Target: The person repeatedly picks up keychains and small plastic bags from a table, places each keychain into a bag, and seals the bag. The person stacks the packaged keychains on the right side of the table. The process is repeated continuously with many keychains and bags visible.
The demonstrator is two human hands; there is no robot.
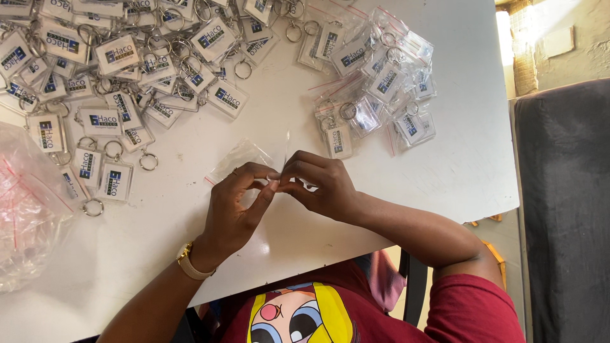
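**Two hands pinch a small clear bag at mid-table**

Both sets of fingertips meet at the centre of the frame, pinched narrow on the edge of a small clear plastic bag (240, 159) with a red seal strip; the bag lies just above and left of the fingers on the white table (445, 159). Whether anything is inside the bag cannot be told. The left hand (238, 206) comes up from the lower left, thumb and forefinger closed on the bag's edge, with a gold wristwatch (190, 262) on its wrist. The right hand (321, 184) reaches in from the lower right, fingers curled and closed on the same edge, touching the left fingertips.

Loose rectangular clear keychains (117, 54) with metal rings spread across the upper left of the frame. Bagged keychains (381, 82) sit in a heap at the upper centre-right, well apart from the hands. A crumpled bundle of clear bags (25, 203) lies at the left edge. A dark chair back (565, 209) fills the right side.
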